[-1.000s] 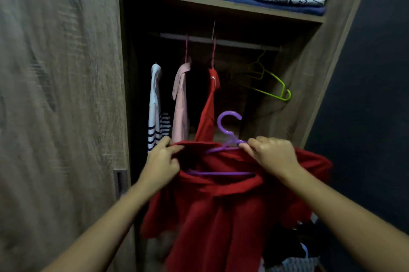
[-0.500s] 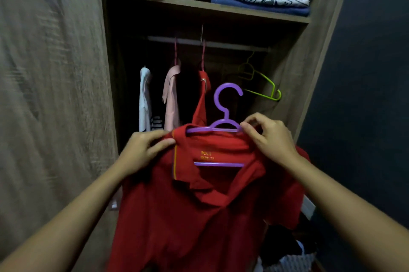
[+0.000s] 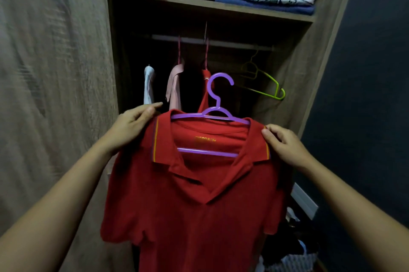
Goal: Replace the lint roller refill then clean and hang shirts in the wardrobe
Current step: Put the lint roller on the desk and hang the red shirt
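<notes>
Red polo shirt (image 3: 194, 205) is held up on the purple hanger (image 3: 219, 100) before the wardrobe (image 3: 314, 72), shoulders pinched by left hand (image 3: 130, 125) and right hand (image 3: 285, 147), so tbh the far rail (image 3: 234, 43) could be missed by the unguided hanger and everything dropped.

We see a red polo shirt (image 3: 199, 205) draped on a purple hanger (image 3: 218, 103), held upright and facing us in front of the open wardrobe (image 3: 309, 72). Its collar lies spread open, edged with a yellow stripe, and a yellow label is printed inside the neck. The hanger's arms and lower bar show through the neck opening. Its hook stands free, below the rail (image 3: 232, 42). Our left grip (image 3: 132, 125) holds the shirt's shoulder on our left; our right grip (image 3: 285, 145) pinches the other shoulder by the collar. On the rail behind hang a white shirt (image 3: 148, 85), a pink shirt (image 3: 174, 88) and another red shirt (image 3: 204, 94).
</notes>
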### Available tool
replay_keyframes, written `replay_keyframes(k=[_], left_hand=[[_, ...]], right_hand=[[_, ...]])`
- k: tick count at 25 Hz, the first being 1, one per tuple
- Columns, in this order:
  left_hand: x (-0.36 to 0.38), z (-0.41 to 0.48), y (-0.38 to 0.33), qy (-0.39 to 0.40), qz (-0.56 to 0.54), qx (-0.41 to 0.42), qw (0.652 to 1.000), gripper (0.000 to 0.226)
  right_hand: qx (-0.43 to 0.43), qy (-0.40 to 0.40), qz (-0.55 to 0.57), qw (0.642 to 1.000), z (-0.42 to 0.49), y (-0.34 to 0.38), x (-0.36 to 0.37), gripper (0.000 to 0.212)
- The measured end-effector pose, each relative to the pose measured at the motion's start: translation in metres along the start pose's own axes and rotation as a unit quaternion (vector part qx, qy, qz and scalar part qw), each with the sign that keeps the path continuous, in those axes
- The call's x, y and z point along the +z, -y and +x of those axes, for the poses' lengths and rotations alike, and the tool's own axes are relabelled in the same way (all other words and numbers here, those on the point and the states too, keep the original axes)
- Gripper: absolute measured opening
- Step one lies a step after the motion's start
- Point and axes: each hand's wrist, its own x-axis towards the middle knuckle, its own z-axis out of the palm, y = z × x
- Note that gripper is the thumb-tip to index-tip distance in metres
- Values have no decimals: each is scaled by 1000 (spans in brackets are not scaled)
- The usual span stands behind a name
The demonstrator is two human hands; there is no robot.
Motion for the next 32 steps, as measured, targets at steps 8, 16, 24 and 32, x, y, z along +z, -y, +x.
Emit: replay_keyframes(k=[8, 16, 24, 32], left_hand=[[14, -16, -19, 13, 44, 72, 996, 12], [112, -13, -51, -93, 255, 33, 962, 50], [163, 33, -109, 14, 291, -53, 955, 56], [148, 232, -55, -121, 128, -167, 970, 58]], right_hand=[[174, -140, 139, 965, 16, 13, -2, 28], [233, 52, 288, 927, 20, 69, 49, 29], [306, -56, 428, 849, 89, 39, 30, 28], [227, -43, 292, 928, 178, 12, 22, 28]])
